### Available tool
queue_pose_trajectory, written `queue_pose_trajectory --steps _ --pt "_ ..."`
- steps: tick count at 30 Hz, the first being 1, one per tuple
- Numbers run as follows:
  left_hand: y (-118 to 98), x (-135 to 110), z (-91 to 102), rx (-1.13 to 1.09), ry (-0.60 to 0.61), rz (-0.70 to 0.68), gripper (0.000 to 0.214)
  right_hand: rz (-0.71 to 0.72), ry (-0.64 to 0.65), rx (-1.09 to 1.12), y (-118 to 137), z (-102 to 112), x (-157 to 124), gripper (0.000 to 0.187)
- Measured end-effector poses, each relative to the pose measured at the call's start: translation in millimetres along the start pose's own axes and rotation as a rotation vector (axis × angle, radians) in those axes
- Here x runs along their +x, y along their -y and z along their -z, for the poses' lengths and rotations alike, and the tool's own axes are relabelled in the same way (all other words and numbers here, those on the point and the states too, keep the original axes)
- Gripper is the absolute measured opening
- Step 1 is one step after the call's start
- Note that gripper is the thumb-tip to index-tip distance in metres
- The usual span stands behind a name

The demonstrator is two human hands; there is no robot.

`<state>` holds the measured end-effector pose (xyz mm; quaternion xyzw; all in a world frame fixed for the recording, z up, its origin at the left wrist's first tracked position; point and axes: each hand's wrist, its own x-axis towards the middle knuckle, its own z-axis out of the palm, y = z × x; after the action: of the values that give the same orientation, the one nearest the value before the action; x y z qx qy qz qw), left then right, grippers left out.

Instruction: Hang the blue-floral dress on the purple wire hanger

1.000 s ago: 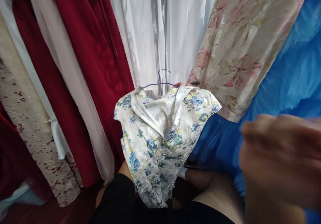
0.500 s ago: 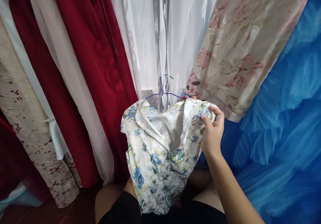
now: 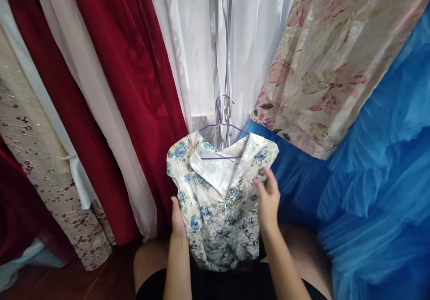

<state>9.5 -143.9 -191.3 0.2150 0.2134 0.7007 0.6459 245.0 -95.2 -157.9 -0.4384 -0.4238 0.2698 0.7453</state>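
Note:
A white garment [image 3: 215, 228] printed with blue flowers hangs before me on a thin purple hanger [image 3: 220, 123]. Its neck opening is folded back, showing the pale lining and the hanger's lower bar. I cannot tell whether it is a blouse or a dress. At the left edge is my left hand [image 3: 178, 217], thumb pointing up and apart from the cloth, its other fingers hidden behind the garment. My right hand [image 3: 268, 199] is at the right edge below the shoulder, thumb and fingers apart, no grip visible.
Red dresses [image 3: 110, 80] and a beaded, flower-dotted gown [image 3: 50, 192] hang on the left. White cloth [image 3: 198, 45] with ribbons hangs behind the hanger. To the right are a pink-flowered fabric [image 3: 322, 80] and blue ruffled tulle [image 3: 376, 201]. My legs are below.
The right hand has let go of the garment's shoulder and moved down along its side. My left hand has come into view at the left edge. The garment now hangs straighter on the hanger.

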Motion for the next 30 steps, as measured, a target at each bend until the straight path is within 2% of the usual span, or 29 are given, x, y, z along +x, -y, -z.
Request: queue_pose_trajectory --steps 2,4,6,8,11,13,17,20,23,27,29,30 --pt "-2.5 -1.5 -5.9 0.247 -0.109 -0.043 0.078 -0.085 0.075 -0.059 -16.9 -5.5 -41.8 0.035" --pt "-2.0 -1.6 -15.7 0.494 -0.188 -0.088 0.083 -0.291 0.388 0.026 -29.2 -12.1 -72.0 0.031" --pt "1.9 -1.3 -24.9 0.588 -0.190 -0.107 0.080 -0.451 0.685 0.115 -35.2 -17.9 -83.8 0.035" --pt "6.8 -1.3 -30.4 0.588 -0.171 -0.093 0.076 -0.462 0.821 0.128 -35.9 -20.4 -80.0 0.037" --pt "10.8 -1.5 -31.9 0.556 -0.155 -0.071 0.073 -0.385 0.787 0.086 -32.4 -16.8 -65.0 0.036" --pt "10.7 -1.8 -31.4 0.556 -0.134 -0.048 0.071 -0.399 0.756 0.088 -29.4 -11.8 -59.4 0.032" --pt "8.4 -1.8 -31.1 0.575 -0.114 0.000 0.069 -0.393 0.798 0.114 -21.7 -5.6 -60.0 0.033" --pt "5.4 3.3 -22.9 0.597 -0.110 -0.036 0.061 -0.374 0.790 0.089 -14.3 -4.3 -60.6 0.039" --pt "-0.4 15.0 0.7 0.694 -0.207 -0.194 0.049 -0.414 0.776 0.049 -7.4 -0.2 -59.6 0.041" --pt "-7.1 24.4 34.3 0.782 -0.530 -0.597 0.045 -0.463 0.773 0.077 -1.3 6.0 -60.4 0.040" --pt "-6.2 19.2 36.0 0.816 -0.645 -0.775 0.042 -0.474 0.750 0.084 0.0 5.6 -61.9 0.039" --pt "-4.1 14.5 31.6 0.859 -0.628 -0.813 0.037 -0.480 0.738 0.085 0.4 4.3 -62.9 0.039"
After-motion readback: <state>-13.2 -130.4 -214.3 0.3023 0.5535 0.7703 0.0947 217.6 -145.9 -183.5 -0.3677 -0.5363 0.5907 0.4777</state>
